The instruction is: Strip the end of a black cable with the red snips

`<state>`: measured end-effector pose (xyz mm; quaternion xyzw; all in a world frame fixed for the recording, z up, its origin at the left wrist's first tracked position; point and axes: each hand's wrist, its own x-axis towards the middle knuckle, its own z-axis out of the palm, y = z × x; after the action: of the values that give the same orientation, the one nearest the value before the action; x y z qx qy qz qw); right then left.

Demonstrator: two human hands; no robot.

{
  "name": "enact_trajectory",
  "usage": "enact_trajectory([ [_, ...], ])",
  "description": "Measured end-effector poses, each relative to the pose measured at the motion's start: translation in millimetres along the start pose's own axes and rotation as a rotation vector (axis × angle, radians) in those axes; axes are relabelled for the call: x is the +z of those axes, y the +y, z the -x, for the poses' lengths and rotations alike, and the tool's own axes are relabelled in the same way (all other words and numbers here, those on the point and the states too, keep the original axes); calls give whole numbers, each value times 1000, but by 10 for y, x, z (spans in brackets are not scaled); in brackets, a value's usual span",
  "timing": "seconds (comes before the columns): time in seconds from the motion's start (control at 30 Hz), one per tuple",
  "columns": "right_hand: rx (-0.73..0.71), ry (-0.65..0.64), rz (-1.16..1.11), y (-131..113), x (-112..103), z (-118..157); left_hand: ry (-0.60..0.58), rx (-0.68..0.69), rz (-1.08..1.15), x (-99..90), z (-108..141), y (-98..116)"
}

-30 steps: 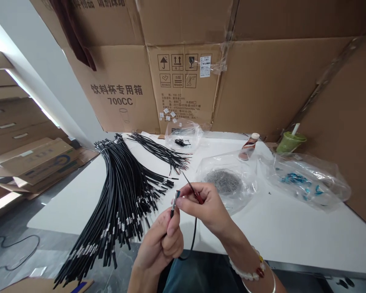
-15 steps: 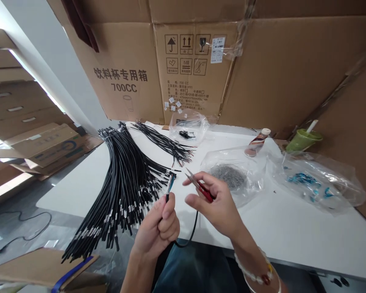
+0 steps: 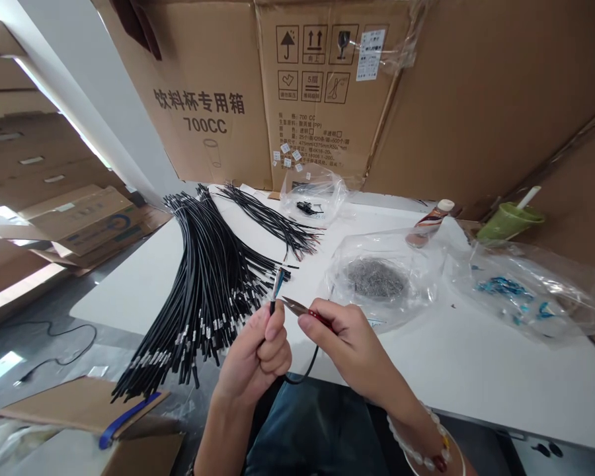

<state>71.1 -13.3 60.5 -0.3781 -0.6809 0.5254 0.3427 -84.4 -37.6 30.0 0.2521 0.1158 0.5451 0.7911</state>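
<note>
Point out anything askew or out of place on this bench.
The big bundle of black cables hangs over the white table front edge, ends unsupported. A bottle lies tipped on its side by the plastic bags.

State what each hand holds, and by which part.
The left hand grips a black cable just below its stripped end. The right hand holds red-handled snips by the handles, blades pointing at the cable.

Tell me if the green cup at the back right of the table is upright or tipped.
Tipped. The green cup leans toward the left against the cardboard, its rim slanted and its white straw pointing up to the right.
</note>
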Motion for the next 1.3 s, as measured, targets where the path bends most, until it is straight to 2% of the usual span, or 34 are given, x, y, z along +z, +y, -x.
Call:
enact_trajectory([
  [0.7,30,-153,-102,13,-44,-31,-18,-17,-4,32,19,-4],
  [1.3,32,-138,-36,-21,-58,7,-63,-27,34,43,28,-3],
])
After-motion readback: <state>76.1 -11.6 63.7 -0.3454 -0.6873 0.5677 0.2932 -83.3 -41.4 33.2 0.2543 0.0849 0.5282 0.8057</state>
